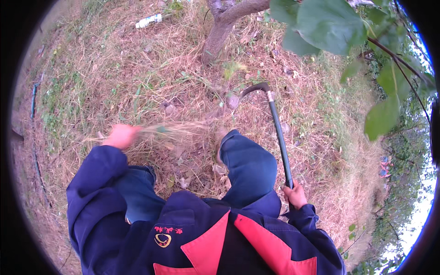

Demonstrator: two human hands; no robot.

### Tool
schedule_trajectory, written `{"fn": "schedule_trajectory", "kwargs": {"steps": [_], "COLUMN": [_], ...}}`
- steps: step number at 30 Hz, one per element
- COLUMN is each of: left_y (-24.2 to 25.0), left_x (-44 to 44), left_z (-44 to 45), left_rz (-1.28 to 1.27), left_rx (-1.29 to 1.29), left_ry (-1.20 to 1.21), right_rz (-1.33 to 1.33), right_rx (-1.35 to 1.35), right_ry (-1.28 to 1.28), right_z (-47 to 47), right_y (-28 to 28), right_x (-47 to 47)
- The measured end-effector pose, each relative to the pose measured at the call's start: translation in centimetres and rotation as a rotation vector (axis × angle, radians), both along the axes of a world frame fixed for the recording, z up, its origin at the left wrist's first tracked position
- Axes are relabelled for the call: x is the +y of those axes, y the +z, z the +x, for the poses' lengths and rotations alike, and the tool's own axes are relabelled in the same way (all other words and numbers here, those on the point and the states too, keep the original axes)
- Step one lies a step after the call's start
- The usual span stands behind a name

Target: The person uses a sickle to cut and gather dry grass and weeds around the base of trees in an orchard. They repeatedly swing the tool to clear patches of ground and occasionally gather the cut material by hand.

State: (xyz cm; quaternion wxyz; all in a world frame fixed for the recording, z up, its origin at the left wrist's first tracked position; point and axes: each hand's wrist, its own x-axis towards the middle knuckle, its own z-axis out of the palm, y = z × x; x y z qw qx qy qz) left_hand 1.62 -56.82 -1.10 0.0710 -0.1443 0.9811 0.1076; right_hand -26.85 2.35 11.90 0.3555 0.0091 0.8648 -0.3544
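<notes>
My left hand [121,136], blurred by motion, grips a bunch of long dry grass [172,128] that trails to the right over the ground. In my right hand [296,196] is the lower end of a long dark handle [280,137] of a hooked tool. Its dark curved metal head [256,88] bends left from a shiny ferrule [271,96] and comes down by a pale lump [233,101]. Whether the head is a hoe or a sickle I cannot tell. My bent knees, in blue trousers [249,161], lie between the two hands.
Beyond the tool rises a forked tree trunk [216,41]. Large green leaves [330,27] and thin branches hang at upper right. A white plastic bottle [149,21] lies in the grass. A dark hose or pipe [33,101] runs along the left. Dry grass [165,82] covers the ground.
</notes>
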Motion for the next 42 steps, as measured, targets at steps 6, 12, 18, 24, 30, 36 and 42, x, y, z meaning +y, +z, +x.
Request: {"fn": "schedule_trajectory", "kwargs": {"steps": [6,12,18,24,30,36,42], "left_y": [2.9,1.1,0.9,6.9,9.5,9.2,9.1], "left_x": [-7.9,7.1,19.7,19.1,17.9,17.4,17.3], "left_z": [33.5,59.2,50.4,21.4,7.9,7.5,6.8], "left_rz": [-0.205,0.231,-0.428,0.051,0.164,0.192,0.137], "left_rx": [-0.209,0.845,-0.291,0.533,0.299,0.287,0.302], "left_ry": [0.730,1.452,1.673,1.142,0.962,0.999,0.930], "right_rz": [-0.133,-0.246,-0.274,-0.166,-0.062,0.388,0.831], "right_rx": [0.078,0.096,0.237,0.394,0.452,0.707,0.508], "right_ry": [-0.048,-0.106,-0.107,-0.070,0.031,0.361,0.399], "right_z": [-1.1,-2.5,-10.1,-23.3,-35.2,-39.7,-30.0], "right_y": [-2.4,-6.8,-11.7,-16.4,-21.4,-27.3,-18.4], "right_x": [0.3,-0.9,-4.6,-13.5,-24.3,-23.7,5.8]}}
